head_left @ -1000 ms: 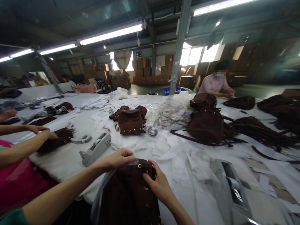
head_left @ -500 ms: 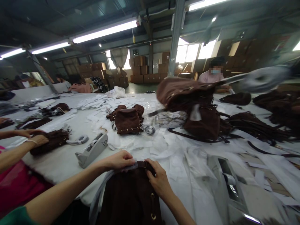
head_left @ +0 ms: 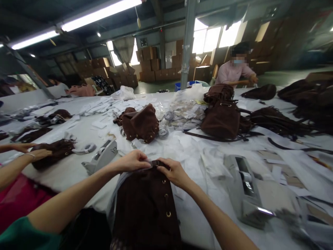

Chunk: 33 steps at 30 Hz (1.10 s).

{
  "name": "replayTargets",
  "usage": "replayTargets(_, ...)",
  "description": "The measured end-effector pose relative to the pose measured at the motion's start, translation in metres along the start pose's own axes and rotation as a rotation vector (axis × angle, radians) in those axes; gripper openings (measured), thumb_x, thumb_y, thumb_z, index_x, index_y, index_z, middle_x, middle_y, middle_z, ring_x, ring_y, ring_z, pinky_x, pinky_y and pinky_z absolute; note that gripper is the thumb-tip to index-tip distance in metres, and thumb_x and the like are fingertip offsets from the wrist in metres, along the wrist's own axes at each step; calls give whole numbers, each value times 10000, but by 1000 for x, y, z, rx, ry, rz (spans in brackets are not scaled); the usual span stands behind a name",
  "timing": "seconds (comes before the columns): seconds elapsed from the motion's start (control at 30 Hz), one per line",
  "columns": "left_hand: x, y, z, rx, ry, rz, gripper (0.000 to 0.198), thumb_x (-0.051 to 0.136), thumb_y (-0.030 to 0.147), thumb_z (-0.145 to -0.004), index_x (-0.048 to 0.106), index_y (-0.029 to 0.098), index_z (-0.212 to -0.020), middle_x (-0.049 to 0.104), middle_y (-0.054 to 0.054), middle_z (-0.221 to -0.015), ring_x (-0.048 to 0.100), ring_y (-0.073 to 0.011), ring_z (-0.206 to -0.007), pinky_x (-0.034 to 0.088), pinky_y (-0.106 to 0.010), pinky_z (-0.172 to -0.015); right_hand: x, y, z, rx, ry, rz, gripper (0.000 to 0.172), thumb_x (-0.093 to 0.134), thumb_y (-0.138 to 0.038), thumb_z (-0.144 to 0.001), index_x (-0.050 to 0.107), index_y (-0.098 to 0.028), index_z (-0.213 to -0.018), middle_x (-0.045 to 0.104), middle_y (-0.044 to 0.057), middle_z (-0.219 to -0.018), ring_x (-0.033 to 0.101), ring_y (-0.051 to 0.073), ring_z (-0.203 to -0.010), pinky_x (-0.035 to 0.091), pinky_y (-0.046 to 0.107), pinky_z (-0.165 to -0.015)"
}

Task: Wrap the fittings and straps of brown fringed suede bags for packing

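A dark brown bag (head_left: 148,208) with gold eyelets down its right side stands upright in front of me. At its top edge, my left hand (head_left: 132,161) pinches a greyish wrapped strap (head_left: 117,189), which runs down the bag's left side. Close beside it, my right hand (head_left: 174,171) grips the short brown strap end (head_left: 155,163) at the top of the bag, thumb and fingers closed. A grey tape dispenser (head_left: 101,157) stands left of my hands, another tape dispenser (head_left: 246,189) to the right.
Brown bags (head_left: 140,123) lie mid-table beside a grey coil (head_left: 163,133); another brown bag (head_left: 221,119) sits right of them. White paper and plastic cover much of the table. At left, a co-worker's hands (head_left: 39,154) touch a fringed brown bag (head_left: 56,152). Across sits a masked person (head_left: 232,71).
A brown bag that was in mid-air at right is gone from there; the mid-table brown heap looks taller and differently folded. My hands keep their hold on the bag. The view has tilted down.
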State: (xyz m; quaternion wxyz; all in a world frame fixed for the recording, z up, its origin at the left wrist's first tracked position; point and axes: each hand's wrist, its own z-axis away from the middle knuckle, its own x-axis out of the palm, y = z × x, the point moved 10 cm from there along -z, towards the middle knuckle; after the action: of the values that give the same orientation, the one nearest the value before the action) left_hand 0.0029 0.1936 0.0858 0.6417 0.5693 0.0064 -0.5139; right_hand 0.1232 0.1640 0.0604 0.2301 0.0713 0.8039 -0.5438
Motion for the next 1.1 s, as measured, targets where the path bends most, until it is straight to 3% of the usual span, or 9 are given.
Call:
replayTargets(0.17,-25,13,-6,-23,-37,55,449,617,564,-714,537,137,-602,432,48,-479,318,-54,-410,195,-195,-391,-8,-17,-14,2,-222,-189,307,484,-378,-898,667,-195,-1063,659,2,-852,568,137,-763,441,237,-683)
replayTargets(0.33,-29,11,-11,-53,-10,127,421,649,534,-715,553,132,-637,362,69,-465,251,-40,-396,134,-203,-380,-29,13,-13,147,-54,-201,388,465,-432,-891,660,-156,-1082,678,58,-896,594,159,-787,469,276,-703)
replayTargets(0.5,-29,4,-6,-66,25,308,368,698,459,-701,549,128,-636,317,81,-462,193,-25,-378,90,-208,-371,10,23,16,136,-175,-282,346,591,-354,-812,628,-217,-1128,670,36,-1064,602,197,-927,477,314,-794)
replayTargets(0.63,-39,-2,20,-52,69,417,332,702,411,-716,550,128,-629,330,76,-455,207,-23,-376,103,-197,-367,50,16,63,221,-234,-365,304,597,-386,-806,656,-171,-1013,674,28,-971,591,200,-862,473,304,-773)
replayTargets(0.73,-55,1,53,-23,93,422,339,694,404,-727,552,124,-602,324,74,-447,204,-21,-380,117,-186,-366,71,-12,108,280,-333,-444,369,493,-473,-872,660,-150,-935,648,14,-858,555,152,-750,448,240,-662)
replayTargets(0.87,-64,41,108,85,-62,205,282,702,369,-723,652,110,-621,443,28,-463,331,-48,-427,237,-180,-400,78,-64,145,232,-640,-543,549,414,-590,-875,677,-119,-775,568,-7,-612,476,81,-524,354,180,-476)
replayTargets(0.93,-58,70,136,137,-180,73,228,696,335,-731,708,116,-670,550,-10,-516,433,-81,-482,325,-191,-453,58,-75,125,195,-542,-467,531,450,-593,-858,698,-123,-849,611,17,-635,552,114,-560,420,202,-527)
replayTargets(1.0,-48,96,160,155,-283,-26,185,679,297,-752,741,125,-730,626,-35,-579,507,-110,-533,383,-200,-507,37,-90,87,86,-355,-307,527,627,-565,-757,655,-161,-1095,680,70,-887,631,196,-813,492,282,-736)
replayTargets(1.1,-35,117,187,122,-340,-117,152,670,254,-761,762,142,-805,701,-50,-684,588,-149,-612,444,-214,-580,47,-132,44,-186,-343,-86,922,817,-506,-551,452,-234,-1354,528,114,-1300,484,283,-1187,390,391,-1005)
